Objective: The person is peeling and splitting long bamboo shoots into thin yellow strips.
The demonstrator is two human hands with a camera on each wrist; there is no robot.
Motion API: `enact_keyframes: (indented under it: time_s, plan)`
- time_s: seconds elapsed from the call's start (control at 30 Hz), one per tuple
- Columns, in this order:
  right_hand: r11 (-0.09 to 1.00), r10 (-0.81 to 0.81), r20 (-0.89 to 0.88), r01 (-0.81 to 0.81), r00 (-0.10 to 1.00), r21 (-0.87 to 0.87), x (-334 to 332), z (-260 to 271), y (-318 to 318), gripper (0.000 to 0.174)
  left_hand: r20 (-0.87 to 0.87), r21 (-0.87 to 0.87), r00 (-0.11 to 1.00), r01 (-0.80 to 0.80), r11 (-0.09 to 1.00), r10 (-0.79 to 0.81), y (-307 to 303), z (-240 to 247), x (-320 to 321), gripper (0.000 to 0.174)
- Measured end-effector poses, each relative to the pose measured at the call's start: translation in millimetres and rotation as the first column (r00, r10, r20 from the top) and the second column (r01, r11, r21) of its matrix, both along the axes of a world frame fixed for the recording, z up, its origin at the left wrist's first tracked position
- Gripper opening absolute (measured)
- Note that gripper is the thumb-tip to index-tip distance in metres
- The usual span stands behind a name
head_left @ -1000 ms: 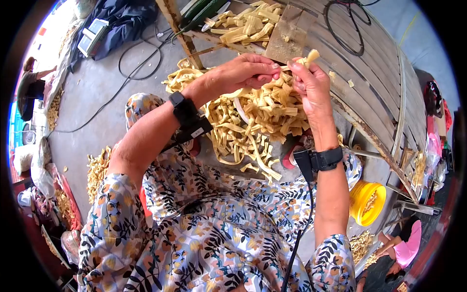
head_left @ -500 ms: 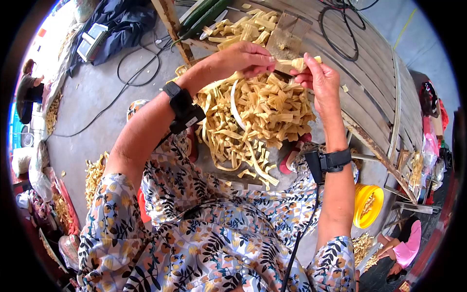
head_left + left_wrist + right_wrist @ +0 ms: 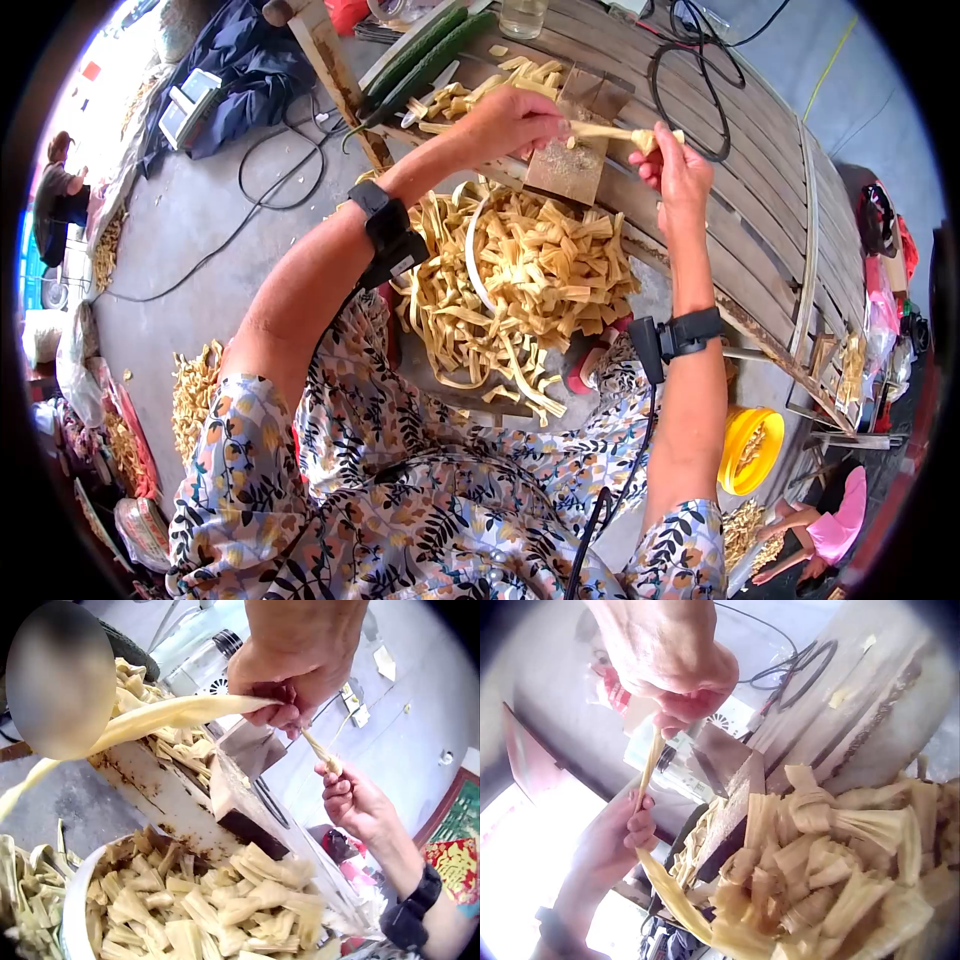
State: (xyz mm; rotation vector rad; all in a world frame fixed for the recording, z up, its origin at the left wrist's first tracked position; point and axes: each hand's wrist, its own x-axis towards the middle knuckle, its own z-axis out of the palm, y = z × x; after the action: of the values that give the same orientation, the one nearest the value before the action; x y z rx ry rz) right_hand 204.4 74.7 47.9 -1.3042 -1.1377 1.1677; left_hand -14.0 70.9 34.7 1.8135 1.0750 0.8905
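Observation:
Pale yellow strip point(image 3: 600, 131) is stretched between the two hands over the wooden block point(image 3: 568, 170). The left hand point(image 3: 520, 122) pinches its left part; a long tail point(image 3: 172, 714) hangs from that hand in the left wrist view. At the other end the right hand point(image 3: 684, 180) grips the strip by a bunched, knot-like part point(image 3: 648, 139). In the right wrist view the stretch between the hands point(image 3: 652, 761) looks twisted. Below them lies a heap of short folded yellow pieces point(image 3: 560, 255), inside a white rim point(image 3: 75, 904) in the left wrist view.
A slatted wooden table point(image 3: 760, 200) carries dark green cucumbers point(image 3: 425, 60), more yellow strips point(image 3: 530, 75), a glass jar point(image 3: 523, 17) and a black cable point(image 3: 655, 75). A yellow bucket point(image 3: 735, 470) stands at the right. Other people are at both sides.
Both hands have moved farther apart, the right one going rightward, and a longer stretch of strip shows between them. The head view has shifted, showing more of the table's far side.

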Motion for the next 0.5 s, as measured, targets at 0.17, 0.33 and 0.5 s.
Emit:
enact_keyframes:
  time_s: [0.17, 0.33, 0.5]
  plan:
    - [0.996, -0.035, -0.052, 0.039, 0.998, 0.077, -11, -14, 29, 0.029, -0.106, 0.29, 0.96, -0.22, 0.931, 0.26, 31, -8, 3, 0.02]
    - [0.995, -0.073, -0.066, 0.076, 0.995, 0.058, -14, -23, 37, 0.029, -0.078, 0.308, 0.939, -0.297, 0.904, 0.335, 41, -20, 9, 0.021]
    - [0.985, -0.075, 0.027, 0.07, 0.997, 0.161, -8, -16, 24, 0.029, -0.077, 0.234, 0.965, -0.225, 0.946, 0.249, 32, -18, 5, 0.019]
